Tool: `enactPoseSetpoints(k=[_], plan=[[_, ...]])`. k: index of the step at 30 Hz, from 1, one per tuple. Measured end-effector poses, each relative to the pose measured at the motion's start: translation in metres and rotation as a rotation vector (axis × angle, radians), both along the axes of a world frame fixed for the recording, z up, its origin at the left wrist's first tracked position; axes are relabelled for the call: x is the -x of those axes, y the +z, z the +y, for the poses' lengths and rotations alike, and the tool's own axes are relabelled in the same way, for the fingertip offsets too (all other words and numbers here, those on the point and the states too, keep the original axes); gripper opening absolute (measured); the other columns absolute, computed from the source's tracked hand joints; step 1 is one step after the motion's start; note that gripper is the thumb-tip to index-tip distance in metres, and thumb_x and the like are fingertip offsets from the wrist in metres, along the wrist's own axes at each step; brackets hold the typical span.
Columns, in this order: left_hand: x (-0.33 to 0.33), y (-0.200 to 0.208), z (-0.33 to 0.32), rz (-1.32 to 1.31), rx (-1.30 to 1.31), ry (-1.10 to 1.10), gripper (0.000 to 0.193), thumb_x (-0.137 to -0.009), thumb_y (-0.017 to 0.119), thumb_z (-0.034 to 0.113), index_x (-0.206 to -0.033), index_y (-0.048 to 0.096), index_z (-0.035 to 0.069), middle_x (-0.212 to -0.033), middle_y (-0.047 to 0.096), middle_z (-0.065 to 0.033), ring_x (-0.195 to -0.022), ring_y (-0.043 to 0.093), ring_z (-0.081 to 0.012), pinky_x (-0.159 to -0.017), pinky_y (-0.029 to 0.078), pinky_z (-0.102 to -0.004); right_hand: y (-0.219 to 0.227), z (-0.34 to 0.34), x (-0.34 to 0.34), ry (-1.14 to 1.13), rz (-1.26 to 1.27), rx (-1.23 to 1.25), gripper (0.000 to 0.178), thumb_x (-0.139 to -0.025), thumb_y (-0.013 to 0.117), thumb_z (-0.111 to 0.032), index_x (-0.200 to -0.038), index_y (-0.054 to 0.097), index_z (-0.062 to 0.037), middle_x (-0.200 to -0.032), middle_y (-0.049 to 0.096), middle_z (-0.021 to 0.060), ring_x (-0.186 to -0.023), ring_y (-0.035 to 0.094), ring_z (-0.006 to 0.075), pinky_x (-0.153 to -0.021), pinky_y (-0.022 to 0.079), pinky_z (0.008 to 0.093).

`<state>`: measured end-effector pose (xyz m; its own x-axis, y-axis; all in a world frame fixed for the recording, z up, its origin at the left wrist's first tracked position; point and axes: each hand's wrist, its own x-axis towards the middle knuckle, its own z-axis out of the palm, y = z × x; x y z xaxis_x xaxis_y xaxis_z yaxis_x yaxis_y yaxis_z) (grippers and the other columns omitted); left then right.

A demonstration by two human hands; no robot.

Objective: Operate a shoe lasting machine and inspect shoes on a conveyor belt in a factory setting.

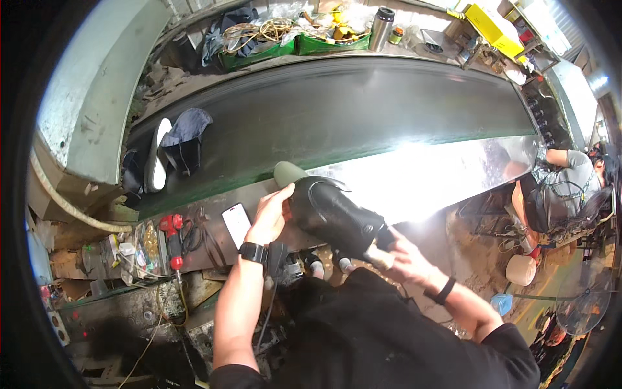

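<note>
A black leather boot upper (334, 214) is held slantwise in front of me, over the near edge of the work surface. Out of its far left end sticks the rounded toe of a grey-green shoe last (289, 173). My left hand (269, 217) is closed on the upper's left side near the toe, a dark watch on the wrist. At the lower right end, my right hand (405, 259) grips the upper, a black band on its wrist. Part of the right hand's fingers is hidden behind the leather. A pale piece (379, 256) shows beside those fingers.
Beyond runs a dark conveyor belt (311, 110), with a white shoe-shaped piece (157, 155) and a dark upper (186, 146) on its left. A phone (236, 222) and red power tool (172, 241) lie left. Green trays (259, 58) and a thermos (381, 29) stand behind; a person (576, 178) sits right.
</note>
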<state>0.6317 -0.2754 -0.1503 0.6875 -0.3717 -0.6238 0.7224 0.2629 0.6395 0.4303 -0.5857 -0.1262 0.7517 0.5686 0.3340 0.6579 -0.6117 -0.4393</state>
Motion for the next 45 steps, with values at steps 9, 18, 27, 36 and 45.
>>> enactPoseSetpoints(k=[9,18,27,36,45], plan=[[-0.063,-0.056,-0.033,-0.571,-1.045,0.25,0.026,-0.096,0.062,0.027,-0.101,0.068,0.002,-0.098,0.069,-0.0173,-0.092,0.064,-0.0335,-0.084,0.049,-0.0417,-0.05,0.069,-0.045,-0.479,0.319,-0.797,0.127,-0.07,0.091,-0.015,-0.157,-0.001,-0.0051,-0.161,0.014,0.023,-0.149,0.019,0.0385,-0.117,0.028,0.0513],[-0.019,-0.073,-0.013,-0.159,-0.753,0.338,0.039,-0.09,0.066,0.035,-0.1,0.069,-0.003,-0.099,0.069,-0.0091,-0.097,0.06,-0.0186,-0.088,0.047,-0.0326,-0.023,0.019,-0.029,-0.143,0.589,-0.392,0.092,-0.082,0.073,-0.008,-0.155,0.017,0.0,-0.157,0.021,0.0266,-0.149,0.014,0.0426,-0.122,0.013,0.0454],[-0.022,-0.036,-0.078,-0.369,-1.394,-0.126,0.075,-0.071,0.075,0.045,-0.125,0.055,-0.003,-0.121,0.06,-0.0269,-0.117,0.057,-0.0431,-0.101,0.046,-0.0469,-0.07,-0.009,-0.045,0.061,0.616,-0.424,0.101,-0.072,0.08,-0.015,-0.154,0.023,-0.0032,-0.16,0.021,0.0211,-0.149,0.017,0.0396,-0.121,0.014,0.0525],[0.014,-0.024,-0.018,-0.32,-1.075,0.285,0.04,-0.073,0.071,0.034,-0.088,0.069,-0.003,-0.081,0.071,-0.0164,-0.076,0.066,-0.0277,-0.074,0.05,-0.0382,-0.025,0.015,-0.031,0.091,0.554,-0.536,0.091,-0.078,0.081,-0.025,-0.151,0.032,-0.0026,-0.155,0.032,0.0207,-0.146,0.027,0.0365,-0.12,0.017,0.0524],[0.193,0.102,0.085,-0.636,-0.964,0.77,0.021,-0.084,0.072,0.021,-0.088,0.066,0.002,-0.074,0.061,-0.0002,-0.073,0.052,-0.009,-0.067,0.043,-0.0273,0.075,0.148,-0.056,0.049,1.571,-0.436,0.075,-0.099,0.061,-0.036,-0.155,0.025,-0.0016,-0.153,0.038,0.0146,-0.141,0.034,0.0229,-0.117,0.025,0.0349]])
